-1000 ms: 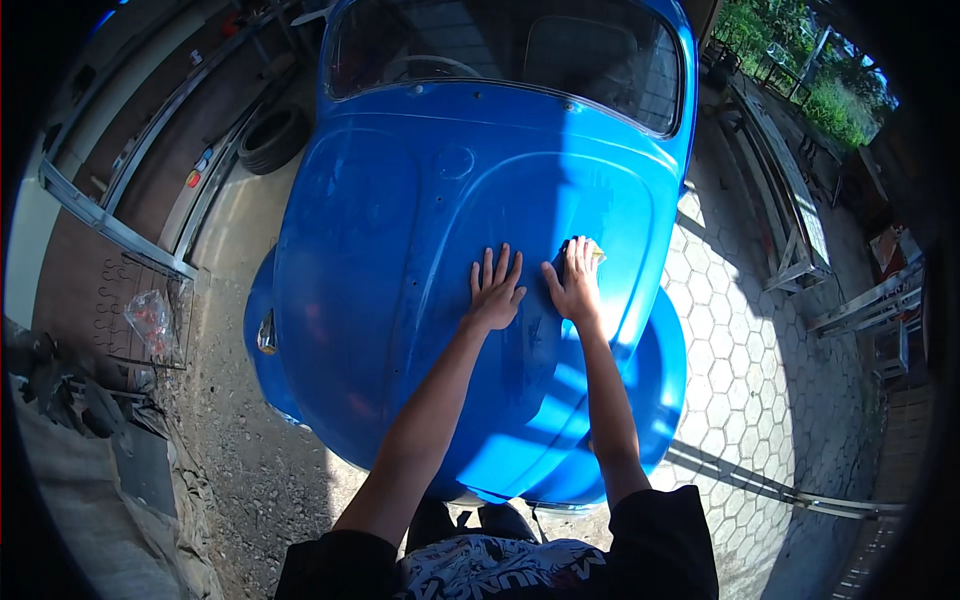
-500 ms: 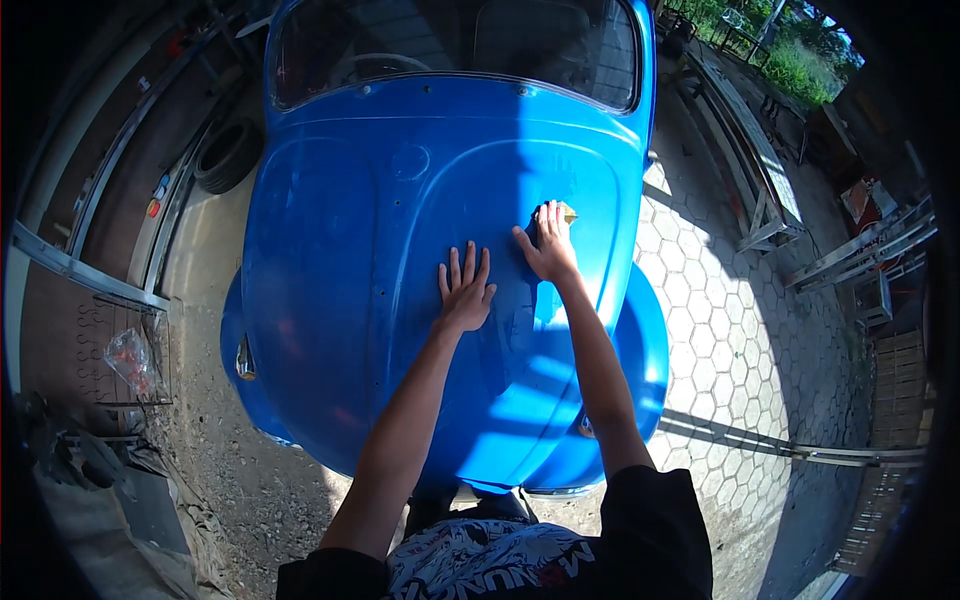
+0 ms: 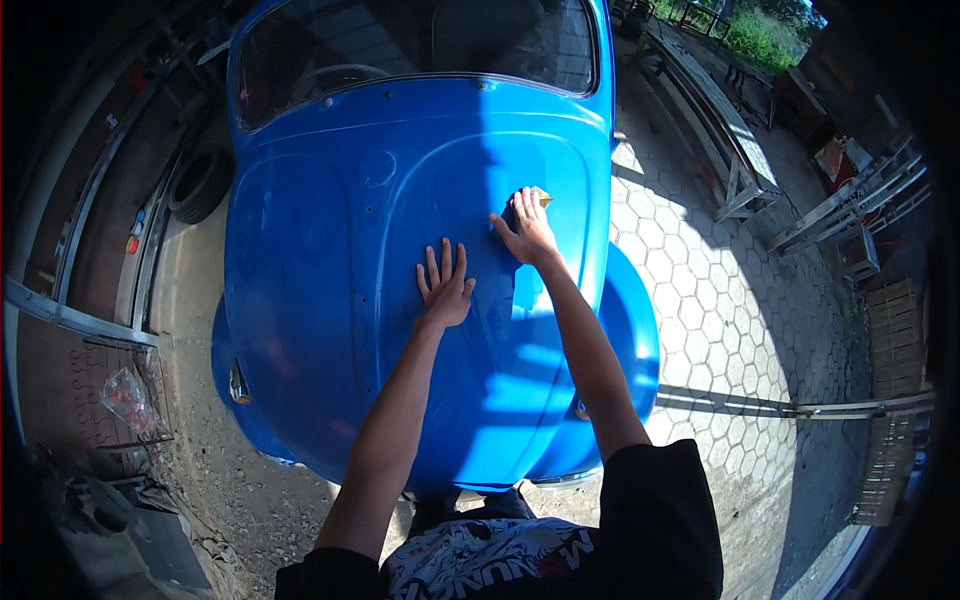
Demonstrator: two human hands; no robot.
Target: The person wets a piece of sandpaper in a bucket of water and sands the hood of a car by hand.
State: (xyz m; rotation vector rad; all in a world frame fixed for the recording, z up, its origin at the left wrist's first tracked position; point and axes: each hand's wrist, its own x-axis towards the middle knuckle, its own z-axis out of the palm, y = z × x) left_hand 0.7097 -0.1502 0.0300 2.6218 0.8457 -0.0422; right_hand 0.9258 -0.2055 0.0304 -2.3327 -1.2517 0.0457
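The rounded hood (image 3: 300, 250) of a blue car fills the middle of the view. On its right half my right hand (image 3: 528, 232) presses a small yellowish pad (image 3: 542, 197) against the paint. Only a corner of the pad shows past the fingers, so its exact kind is hidden. To the left and a little nearer, my left hand (image 3: 446, 290) lies flat on the hood with its fingers spread, holding nothing. Around the right hand the paint looks partly wet and shiny, with a sharp border between shade and sunlight.
Beyond the hood is the windshield (image 3: 420, 50). A round headlight (image 3: 238, 383) sits in the left fender. At the left lies a tire (image 3: 199, 186) near metal rails and a clear plastic bag (image 3: 128, 392). On the right, a long bench (image 3: 715, 120) stands on hexagonal paving (image 3: 700, 300).
The view has shifted, so the car appears farther left. Against the hood, my right hand has slid slightly toward the windshield with the pad; my left hand stays nearly in place.
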